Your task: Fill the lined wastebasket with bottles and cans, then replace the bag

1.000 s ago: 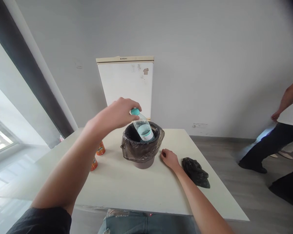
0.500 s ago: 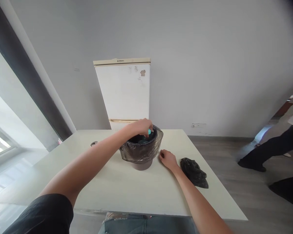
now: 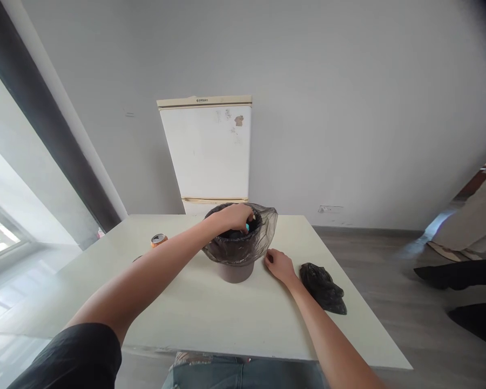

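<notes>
A brown bin [image 3: 235, 272] stands on the pale table, lined with a translucent black bag [image 3: 237, 251] folded out over its rim. Over the bin's mouth, my left hand [image 3: 241, 216] is closed on a small object with a teal end [image 3: 247, 227]; the rest of that object is hidden inside. My right hand [image 3: 278, 265] rests loosely curled on the table, just right of the bin, and whether anything is in it cannot be made out. Beside my right forearm lies a crumpled black bag [image 3: 323, 288].
An orange can [image 3: 159, 240] stands left of the bin, with a dark-rimmed thing partly behind my left forearm. A white fridge [image 3: 208, 154] is beyond the table [image 3: 210, 319]. People's legs [image 3: 465, 273] show at the far right.
My left hand has lowered slightly with the teal-ended object, deeper into the bin. The bag's edge has spread to the right. More of the can shows. A person's legs at the right have shifted.
</notes>
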A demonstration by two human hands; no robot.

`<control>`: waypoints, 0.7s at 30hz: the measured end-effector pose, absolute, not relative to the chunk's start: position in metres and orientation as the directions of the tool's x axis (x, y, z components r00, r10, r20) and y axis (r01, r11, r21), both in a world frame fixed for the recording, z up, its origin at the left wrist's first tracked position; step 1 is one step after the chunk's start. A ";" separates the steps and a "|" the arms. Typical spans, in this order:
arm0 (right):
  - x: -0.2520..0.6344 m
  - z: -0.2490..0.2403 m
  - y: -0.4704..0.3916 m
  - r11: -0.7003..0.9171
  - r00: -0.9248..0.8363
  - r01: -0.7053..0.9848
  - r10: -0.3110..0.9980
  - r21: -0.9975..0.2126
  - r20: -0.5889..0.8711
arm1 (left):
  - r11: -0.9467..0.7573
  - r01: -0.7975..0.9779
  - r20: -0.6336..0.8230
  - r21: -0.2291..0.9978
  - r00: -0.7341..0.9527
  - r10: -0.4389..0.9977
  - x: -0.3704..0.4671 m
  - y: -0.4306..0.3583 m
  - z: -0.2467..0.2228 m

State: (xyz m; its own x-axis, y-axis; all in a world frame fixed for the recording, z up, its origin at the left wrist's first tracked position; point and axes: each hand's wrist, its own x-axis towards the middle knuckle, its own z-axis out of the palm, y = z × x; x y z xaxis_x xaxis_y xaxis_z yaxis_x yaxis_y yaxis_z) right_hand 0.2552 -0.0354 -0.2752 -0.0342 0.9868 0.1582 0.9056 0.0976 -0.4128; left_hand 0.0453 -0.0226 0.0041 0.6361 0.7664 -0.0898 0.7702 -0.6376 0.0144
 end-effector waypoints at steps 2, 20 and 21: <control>0.255 -0.275 -0.036 0.098 -0.035 0.906 0.987 -0.411 0.159 | -0.603 0.797 -0.014 0.021 0.604 0.797 0.046 -0.027 0.012; 0.254 -0.274 -0.034 0.060 -0.008 0.913 0.992 -0.405 0.129 | -0.865 0.372 0.140 -0.336 0.928 0.345 0.065 -0.083 -0.020; 0.254 -0.274 -0.034 0.060 -0.008 0.912 0.992 -0.406 0.129 | -0.861 0.398 0.229 -0.316 0.913 0.338 0.061 -0.093 -0.022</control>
